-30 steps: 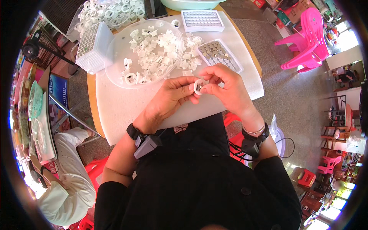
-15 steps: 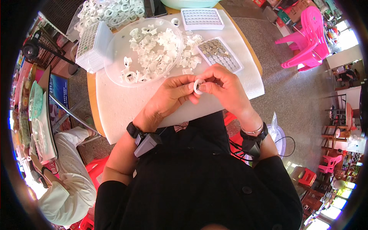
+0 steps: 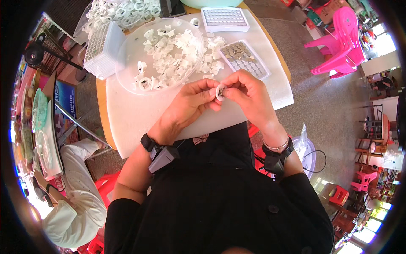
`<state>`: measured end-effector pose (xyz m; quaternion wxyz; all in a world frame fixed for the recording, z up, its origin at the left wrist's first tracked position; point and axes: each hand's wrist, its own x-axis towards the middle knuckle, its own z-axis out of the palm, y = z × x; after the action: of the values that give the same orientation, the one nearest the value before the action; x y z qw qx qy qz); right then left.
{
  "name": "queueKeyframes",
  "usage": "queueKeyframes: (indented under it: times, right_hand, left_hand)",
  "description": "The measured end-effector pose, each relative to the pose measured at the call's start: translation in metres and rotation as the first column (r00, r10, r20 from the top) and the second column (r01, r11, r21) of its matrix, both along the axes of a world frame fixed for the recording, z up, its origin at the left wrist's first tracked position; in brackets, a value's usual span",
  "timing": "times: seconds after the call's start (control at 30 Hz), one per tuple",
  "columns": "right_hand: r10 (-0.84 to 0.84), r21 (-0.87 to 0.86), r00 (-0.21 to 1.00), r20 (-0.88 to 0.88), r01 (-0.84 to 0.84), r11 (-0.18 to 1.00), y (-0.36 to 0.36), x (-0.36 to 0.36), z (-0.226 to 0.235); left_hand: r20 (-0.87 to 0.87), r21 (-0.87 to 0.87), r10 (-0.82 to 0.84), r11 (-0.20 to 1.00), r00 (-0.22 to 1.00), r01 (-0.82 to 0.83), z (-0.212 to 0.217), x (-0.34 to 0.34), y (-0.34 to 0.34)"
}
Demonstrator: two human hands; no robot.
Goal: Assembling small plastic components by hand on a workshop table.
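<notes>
The left hand (image 3: 192,101) pinches a small white ring (image 3: 219,92) between thumb and fingertips. The right hand (image 3: 252,98) pinches in from the ring's other side; whether its fingers also hold some smaller piece is hidden. The ring sits between the two hands, tilted nearly edge-on, above the white sheet (image 3: 135,127) on the table (image 3: 102,101).

The likeliest trouble is a slip: the ring is small and held only by fingertips, so uneven pressure from the right thumb could twist it out of the left hand's pinch. Pressing too hard might bend or crack its thin rim. Anything small inside could drop out, since the ring is tilted.

Just beyond the right hand lies the tray of discs (image 3: 259,58); a careless knuckle could jog it. Beyond the left hand, loose white parts (image 3: 213,51) lie beside the round dish (image 3: 131,55), where a dropped ring could get lost among them.
</notes>
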<state>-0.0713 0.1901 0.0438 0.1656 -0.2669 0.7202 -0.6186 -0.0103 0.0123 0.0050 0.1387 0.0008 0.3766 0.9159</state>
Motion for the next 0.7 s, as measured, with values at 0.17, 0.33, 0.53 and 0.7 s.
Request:
queueKeyframes:
  times: [0.17,0.33,0.53,0.7]
  right_hand:
    - [-0.007,-0.052,0.995,0.102,0.013,0.999,-0.001,0.004,0.003]
    - [-0.042,0.042,0.931,-0.362,0.062,0.997,-0.004,0.014,0.011]
    - [-0.04,0.084,0.815,-0.577,0.108,0.991,-0.005,0.015,0.006]
    - [-0.068,0.06,0.777,-0.625,0.135,0.989,-0.009,0.014,0.0]
  left_hand:
    - [0.034,0.01,-0.005,1.0,0.999,0.005,0.003,-0.001,0.0]
    - [0.026,0.05,0.011,0.999,1.0,-0.012,-0.001,-0.001,-0.002]
    - [-0.008,0.028,0.008,1.0,1.0,-0.008,-0.005,0.0,-0.001]
    - [-0.002,0.012,0.021,1.0,1.0,-0.021,-0.005,0.0,0.001]
